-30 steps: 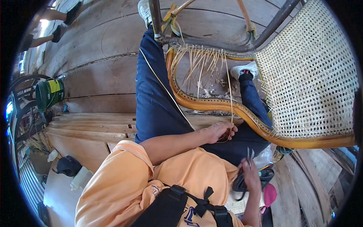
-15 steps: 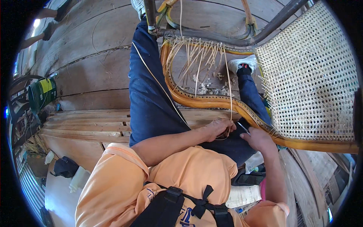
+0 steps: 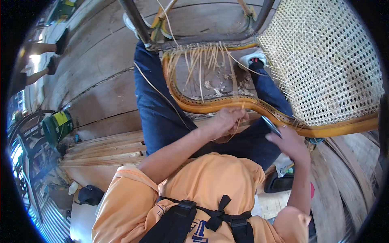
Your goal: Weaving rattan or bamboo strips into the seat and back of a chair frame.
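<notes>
A chair frame with a curved, honey-brown wooden rail lies across in front of me, with small holes along its inner edge. My left hand is closed on a thin cane strand just on the near side of that rail, and the strand's end loops below the fingers. In my right hand, beside the rail's right part, is a slim metal tool pointing up and left; whether it is a knife I cannot tell. Several loose cane strands hang from the frame's far bar.
Woven cane mesh fills the frame's right section. Another strand lies over my left leg. Stacked wooden slats, a green bucket and a dark cap are at left. Planks lie at right.
My left hand has risen toward the rail with the strand, which no longer stretches straight to the far bar. The right hand has shifted right and up with its tool. The view has tilted.
</notes>
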A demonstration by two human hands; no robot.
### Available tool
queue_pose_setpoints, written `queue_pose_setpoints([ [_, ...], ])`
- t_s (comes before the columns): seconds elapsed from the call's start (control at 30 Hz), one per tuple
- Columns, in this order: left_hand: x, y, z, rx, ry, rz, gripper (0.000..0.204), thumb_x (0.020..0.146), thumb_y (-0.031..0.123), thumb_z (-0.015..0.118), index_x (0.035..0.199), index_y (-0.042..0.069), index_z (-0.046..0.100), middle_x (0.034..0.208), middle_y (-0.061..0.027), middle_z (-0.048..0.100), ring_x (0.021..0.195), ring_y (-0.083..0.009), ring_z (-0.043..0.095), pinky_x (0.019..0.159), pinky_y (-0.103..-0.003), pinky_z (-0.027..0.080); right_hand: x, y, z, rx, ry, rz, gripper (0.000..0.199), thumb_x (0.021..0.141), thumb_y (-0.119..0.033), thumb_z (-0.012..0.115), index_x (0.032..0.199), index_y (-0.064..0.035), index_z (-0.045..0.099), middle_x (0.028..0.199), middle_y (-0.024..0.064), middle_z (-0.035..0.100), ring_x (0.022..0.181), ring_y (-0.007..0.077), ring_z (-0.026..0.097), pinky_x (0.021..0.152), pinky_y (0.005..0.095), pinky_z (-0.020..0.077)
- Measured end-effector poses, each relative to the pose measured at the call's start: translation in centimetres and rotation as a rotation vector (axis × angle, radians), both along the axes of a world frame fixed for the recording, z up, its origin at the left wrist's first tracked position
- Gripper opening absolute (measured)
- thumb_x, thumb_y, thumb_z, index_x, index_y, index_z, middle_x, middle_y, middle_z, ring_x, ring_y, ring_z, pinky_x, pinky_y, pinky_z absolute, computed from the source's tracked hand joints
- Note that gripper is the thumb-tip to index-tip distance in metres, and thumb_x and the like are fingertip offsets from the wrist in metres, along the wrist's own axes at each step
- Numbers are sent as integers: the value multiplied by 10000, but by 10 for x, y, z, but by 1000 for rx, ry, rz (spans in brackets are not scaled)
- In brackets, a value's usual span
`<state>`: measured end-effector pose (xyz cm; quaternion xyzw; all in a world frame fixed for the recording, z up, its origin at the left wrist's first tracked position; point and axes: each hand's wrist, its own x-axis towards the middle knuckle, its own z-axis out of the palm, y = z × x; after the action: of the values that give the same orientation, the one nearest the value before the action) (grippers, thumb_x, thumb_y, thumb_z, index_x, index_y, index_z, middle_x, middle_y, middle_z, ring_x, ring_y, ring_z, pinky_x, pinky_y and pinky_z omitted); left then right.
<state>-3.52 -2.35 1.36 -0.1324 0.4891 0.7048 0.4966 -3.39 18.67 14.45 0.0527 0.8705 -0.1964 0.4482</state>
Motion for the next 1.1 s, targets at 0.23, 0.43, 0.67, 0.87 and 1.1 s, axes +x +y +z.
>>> queue_pose_setpoints([
  [0.23, -91, -45, 66, -108, 156, 132, 234, 906, 217, 496, 976, 17, 596, 728, -6, 546, 524, -50, 490, 407, -164, 336, 202, 67, -23, 70, 90, -851, 238, 844, -224, 538, 828, 13, 541, 630, 77, 542, 546, 161, 520, 541, 309, 417],
  [0.43, -98, -44, 108, -254, 344, -77, 234, 864, 258, 575, 919, 34, 614, 649, 21, 526, 487, -21, 438, 374, -164, 281, 315, 47, -66, 182, -120, -654, 390, 805, -195, 562, 1133, 13, 526, 1064, 236, 576, 1052, 375, 524, 821, 398, 423],
  [0.67, -47, -5, 147, -314, 492, -264, 249, 852, 301, 590, 816, 58, 633, 537, 44, 464, 460, -23, 386, 406, -183, 275, 130, -29, -15, -392, 575, -887, 201, 831, -123, 570, 991, -4, 593, 904, 135, 623, 819, 217, 590, 759, 293, 452],
  [0.87, -22, -29, 145, -356, 657, -358, 275, 884, 274, 546, 783, 32, 628, 557, 41, 484, 513, -27, 404, 461, -198, 326, 66, -92, -29, -747, 540, -442, 186, 815, -103, 584, 981, -19, 577, 727, 36, 578, 619, 130, 518, 592, 268, 443],
  [1.1, -21, -106, 204, 79, 550, 472, 222, 892, 255, 538, 968, 50, 573, 791, -19, 552, 507, -54, 450, 429, -185, 325, 49, -145, -37, -1254, 212, -427, 519, 804, -50, 596, 1276, -31, 381, 1039, 10, 444, 767, 87, 427, 714, 206, 386],
])
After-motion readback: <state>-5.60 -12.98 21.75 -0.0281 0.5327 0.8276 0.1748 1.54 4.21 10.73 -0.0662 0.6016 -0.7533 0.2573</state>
